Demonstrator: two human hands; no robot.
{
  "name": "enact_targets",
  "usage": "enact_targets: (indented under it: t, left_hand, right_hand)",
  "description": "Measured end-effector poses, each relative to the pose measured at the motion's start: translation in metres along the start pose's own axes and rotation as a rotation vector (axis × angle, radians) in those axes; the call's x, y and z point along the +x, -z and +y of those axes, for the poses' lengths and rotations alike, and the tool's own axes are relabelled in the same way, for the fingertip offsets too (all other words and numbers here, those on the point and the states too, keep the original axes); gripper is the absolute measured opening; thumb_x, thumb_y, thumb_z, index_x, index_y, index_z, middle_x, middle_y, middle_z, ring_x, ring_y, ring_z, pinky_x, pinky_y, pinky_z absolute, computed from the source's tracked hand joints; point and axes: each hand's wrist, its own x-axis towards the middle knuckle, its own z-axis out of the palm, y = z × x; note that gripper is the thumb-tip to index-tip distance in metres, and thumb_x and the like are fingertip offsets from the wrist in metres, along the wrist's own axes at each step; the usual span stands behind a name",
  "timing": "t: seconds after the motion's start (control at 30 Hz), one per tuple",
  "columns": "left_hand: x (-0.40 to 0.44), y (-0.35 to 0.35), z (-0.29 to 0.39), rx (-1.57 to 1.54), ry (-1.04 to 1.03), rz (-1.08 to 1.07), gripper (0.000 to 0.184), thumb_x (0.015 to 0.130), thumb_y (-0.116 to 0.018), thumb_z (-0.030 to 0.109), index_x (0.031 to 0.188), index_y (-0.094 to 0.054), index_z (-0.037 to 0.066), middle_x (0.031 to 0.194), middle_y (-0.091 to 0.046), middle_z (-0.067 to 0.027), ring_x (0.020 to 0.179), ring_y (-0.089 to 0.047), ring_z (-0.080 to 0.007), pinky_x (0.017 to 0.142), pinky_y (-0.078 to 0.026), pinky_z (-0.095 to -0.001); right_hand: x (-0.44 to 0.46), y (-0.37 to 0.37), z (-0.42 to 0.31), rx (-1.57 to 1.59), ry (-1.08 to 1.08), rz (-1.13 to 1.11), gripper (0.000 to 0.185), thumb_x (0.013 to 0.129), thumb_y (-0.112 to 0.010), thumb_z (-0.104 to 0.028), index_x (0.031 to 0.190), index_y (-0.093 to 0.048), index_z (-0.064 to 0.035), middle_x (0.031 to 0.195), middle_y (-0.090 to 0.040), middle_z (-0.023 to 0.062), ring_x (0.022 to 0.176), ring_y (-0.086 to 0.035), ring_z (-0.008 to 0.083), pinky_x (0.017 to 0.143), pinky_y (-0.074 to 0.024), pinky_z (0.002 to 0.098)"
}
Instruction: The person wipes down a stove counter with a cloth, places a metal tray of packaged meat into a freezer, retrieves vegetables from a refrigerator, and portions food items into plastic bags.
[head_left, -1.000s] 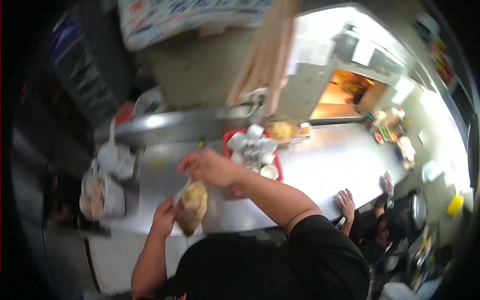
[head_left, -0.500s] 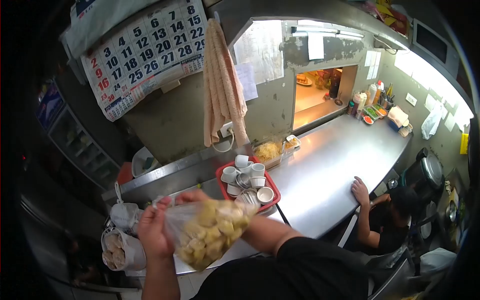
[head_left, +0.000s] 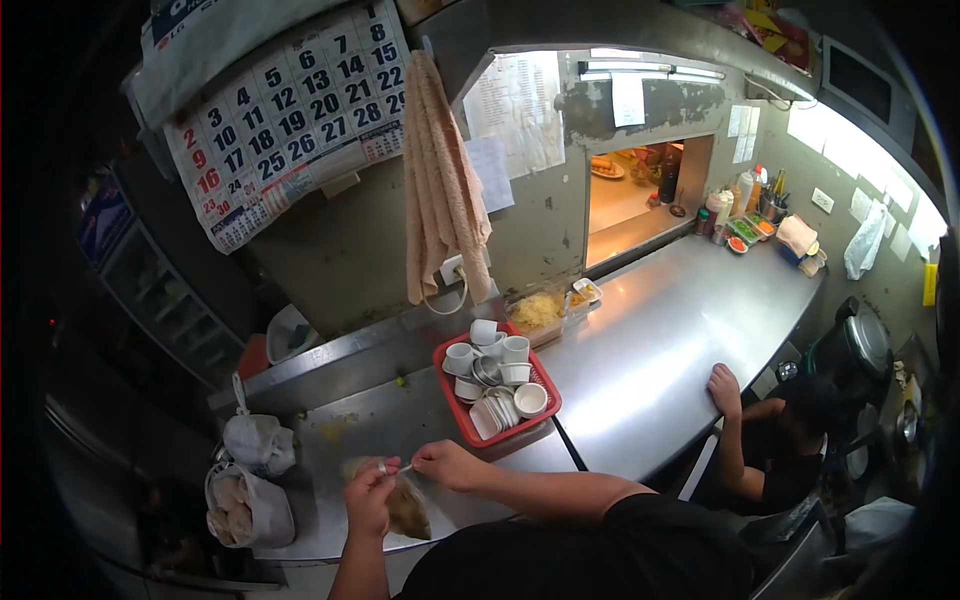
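A clear plastic bag (head_left: 408,512) of yellowish cut pieces is low in front of my body, partly hidden behind my left hand (head_left: 370,497). The fingers of that hand are closed in a pinch on the bag's gathered top. My right hand (head_left: 446,466), just to the right, is also closed, gripping the twisted plastic between the two hands. Whether the bag rests on the steel counter (head_left: 340,480) or hangs just over it, I cannot tell.
A red basket (head_left: 470,437) of white cups and small dishes stands beyond my right hand. Left are a white bag (head_left: 262,505) of round items and a tied white bag (head_left: 258,440). A shredded-food container (head_left: 540,312) sits behind. A co-worker (head_left: 770,450) leans at the right counter edge.
The bag has come down from a raised, tilted position toward the counter. My right hand, earlier partly hidden behind it, now shows beside my left hand at the bag's top.
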Motion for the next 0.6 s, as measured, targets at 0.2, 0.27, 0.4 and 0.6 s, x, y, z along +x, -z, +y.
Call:
enact_targets:
  t: [0.2, 0.27, 0.4, 0.6]
  left_hand:
    - [-0.033, 0.018, -0.025, 1.019, -0.125, -0.073, 0.032, 0.056, -0.072, 0.024, 0.087, -0.071, 0.013, 0.103, -0.065, -0.0031, 0.106, -0.047, -0.0301, 0.093, -0.032, -0.0458]
    - [-0.044, 0.002, -0.022, 1.183, -0.123, -0.063, 0.037, 0.056, -0.073, 0.032, 0.088, -0.071, 0.015, 0.103, -0.064, -0.0035, 0.106, -0.044, -0.0316, 0.092, -0.03, -0.0467]
    - [-0.05, -0.019, -0.006, 1.364, -0.114, -0.125, 0.047, 0.058, -0.075, 0.043, 0.094, -0.072, 0.013, 0.107, -0.061, -0.0069, 0.107, -0.041, -0.0326, 0.091, -0.03, -0.0449]
    - [-0.05, -0.019, -0.01, 1.428, -0.133, -0.114, 0.056, 0.06, -0.075, 0.05, 0.101, -0.07, 0.013, 0.111, -0.058, -0.0082, 0.109, -0.041, -0.031, 0.089, -0.03, -0.0471]
  right_hand:
    - [0.019, -0.016, 0.018, -0.66, 0.144, -0.162, 0.022, 0.084, -0.059, -0.021, 0.092, -0.066, -0.0017, 0.083, -0.065, 0.0199, 0.077, -0.064, 0.0347, 0.071, -0.0492, 0.0415]
    - [0.021, -0.021, 0.015, -0.796, 0.093, -0.262, 0.022, 0.081, -0.06, -0.021, 0.089, -0.066, -0.0016, 0.083, -0.066, 0.0197, 0.079, -0.064, 0.0374, 0.071, -0.0497, 0.0432]
    - [0.028, -0.021, 0.009, -0.809, 0.094, -0.31, 0.023, 0.076, -0.063, -0.022, 0.083, -0.069, -0.0017, 0.083, -0.066, 0.0214, 0.078, -0.065, 0.0383, 0.071, -0.0505, 0.0443]
    - [0.058, -0.03, 0.025, -1.043, 0.076, -0.394, 0.025, 0.075, -0.067, -0.027, 0.081, -0.073, -0.0031, 0.084, -0.067, 0.0235, 0.081, -0.066, 0.0387, 0.076, -0.052, 0.0449]
